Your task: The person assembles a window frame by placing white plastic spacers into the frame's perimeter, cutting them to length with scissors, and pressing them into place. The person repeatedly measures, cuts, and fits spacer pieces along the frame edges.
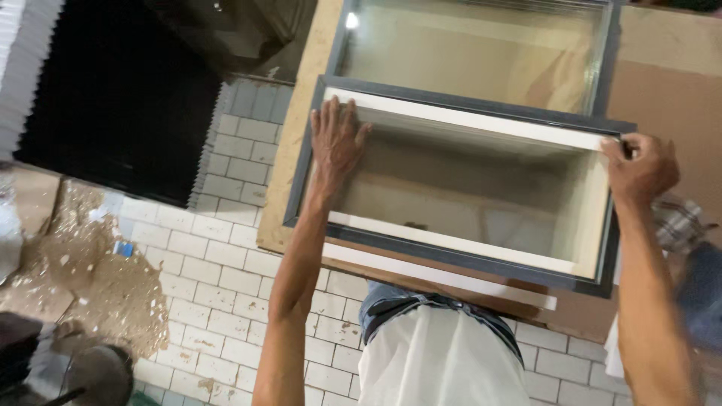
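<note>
Hands [335,139] on rectangular glazed frame [451,263]

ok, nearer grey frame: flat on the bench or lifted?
Cannot tell for sure. The grey frame looks level over the bench, left hand flat on it, right hand at its corner.

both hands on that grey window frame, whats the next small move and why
Probably press the white inner strip down at the far right corner. The left hand lies flat on the grey frame at the far left, while the right hand pinches that corner, where the strip ends.
</note>
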Motion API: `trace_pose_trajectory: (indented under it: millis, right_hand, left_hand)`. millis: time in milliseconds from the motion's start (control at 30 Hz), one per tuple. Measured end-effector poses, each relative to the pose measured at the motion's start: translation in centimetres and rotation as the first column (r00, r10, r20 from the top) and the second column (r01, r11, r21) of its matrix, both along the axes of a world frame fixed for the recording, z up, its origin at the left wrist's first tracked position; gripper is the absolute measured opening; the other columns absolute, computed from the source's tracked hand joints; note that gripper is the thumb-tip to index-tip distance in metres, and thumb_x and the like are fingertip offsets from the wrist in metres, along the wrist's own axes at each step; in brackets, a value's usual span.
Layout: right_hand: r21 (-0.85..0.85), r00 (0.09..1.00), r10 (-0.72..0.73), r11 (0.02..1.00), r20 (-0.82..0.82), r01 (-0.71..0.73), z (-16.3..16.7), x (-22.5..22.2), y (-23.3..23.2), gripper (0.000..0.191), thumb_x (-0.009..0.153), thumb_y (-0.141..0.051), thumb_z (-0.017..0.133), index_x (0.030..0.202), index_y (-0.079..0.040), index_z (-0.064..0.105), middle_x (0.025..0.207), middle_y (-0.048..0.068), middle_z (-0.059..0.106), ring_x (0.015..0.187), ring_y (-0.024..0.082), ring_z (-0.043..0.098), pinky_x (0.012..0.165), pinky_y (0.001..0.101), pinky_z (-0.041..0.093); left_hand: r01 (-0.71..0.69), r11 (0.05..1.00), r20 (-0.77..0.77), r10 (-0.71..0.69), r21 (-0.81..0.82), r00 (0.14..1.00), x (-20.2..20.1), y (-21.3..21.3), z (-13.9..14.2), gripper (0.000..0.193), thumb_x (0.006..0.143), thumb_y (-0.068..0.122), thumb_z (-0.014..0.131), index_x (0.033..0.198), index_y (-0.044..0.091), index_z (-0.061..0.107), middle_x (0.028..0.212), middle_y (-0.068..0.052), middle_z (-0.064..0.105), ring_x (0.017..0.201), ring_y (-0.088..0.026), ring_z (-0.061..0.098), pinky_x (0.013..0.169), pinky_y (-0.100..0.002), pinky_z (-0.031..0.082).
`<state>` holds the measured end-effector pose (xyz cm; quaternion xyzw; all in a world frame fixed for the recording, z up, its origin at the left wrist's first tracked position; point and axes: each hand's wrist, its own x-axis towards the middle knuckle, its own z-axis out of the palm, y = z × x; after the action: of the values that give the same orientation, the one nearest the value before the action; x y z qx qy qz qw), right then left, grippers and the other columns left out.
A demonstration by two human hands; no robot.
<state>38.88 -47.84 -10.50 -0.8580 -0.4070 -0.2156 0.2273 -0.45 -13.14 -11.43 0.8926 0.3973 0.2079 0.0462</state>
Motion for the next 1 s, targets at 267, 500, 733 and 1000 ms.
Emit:
trace_pose_trajectory:
  millis: [267,500,733,1000]
  right_hand:
    - [0.429,0.868,0.169,0.902,-0.467,0.055,4.0,-1.1,-5.7,0.016,0.099,-0.008,0.081,0.111,0.001,0.075,0.103,0.010,0.073,0.089,0.014,0.068,0.078,0.0308,0.056]
    - [0.367,0.728,0.012,0.869,-0.685,0.332,2.5,-16.1,-23.4,0.006,0.103,0.002,0.078,0.107,0.006,0.075,0.095,0.013,0.075,0.079,0.012,0.070,0.072,0.0231,0.057]
    - [-0.148,0.800,-0.080,0.989,-0.595,-0.011,-7.0,-21.5,-25.9,0.049,0.078,-0.013,0.089,0.123,-0.001,0.073,0.124,0.014,0.072,0.123,0.031,0.063,0.100,0.0390,0.054]
    - [-0.173,0.886,0.085,0.968,-0.456,-0.182,-9.0,-19.1,-25.1,0.044,0.072,-0.022,0.091,0.112,-0.010,0.080,0.112,0.006,0.071,0.116,0.029,0.062,0.097,0.0398,0.055]
  left_hand:
    - [-0.063,0.986,-0.145,0.040,-0.154,0.989,2.7,0.9,-1.7,0.073,0.105,0.055,0.054,0.156,0.005,0.040,0.160,-0.037,0.026,0.149,-0.051,0.024,0.120,-0.067,0.009]
    - [0.197,0.974,0.308,-0.224,0.116,0.925,-1.8,-5.7,1.2,0.051,0.111,0.029,0.077,0.149,0.005,0.052,0.147,-0.026,0.060,0.140,-0.037,0.054,0.121,-0.054,0.045]
    - [0.862,0.443,0.377,-0.775,-0.247,0.507,-7.1,-25.0,1.0,0.018,0.081,0.004,0.080,0.100,0.003,0.076,0.098,-0.011,0.078,0.094,-0.026,0.076,0.083,-0.035,0.063]
    - [0.644,0.697,0.050,-0.666,-0.315,0.744,-8.9,-25.4,-7.7,0.045,0.078,0.018,0.081,0.118,-0.003,0.073,0.129,-0.020,0.061,0.120,-0.041,0.055,0.101,-0.055,0.044]
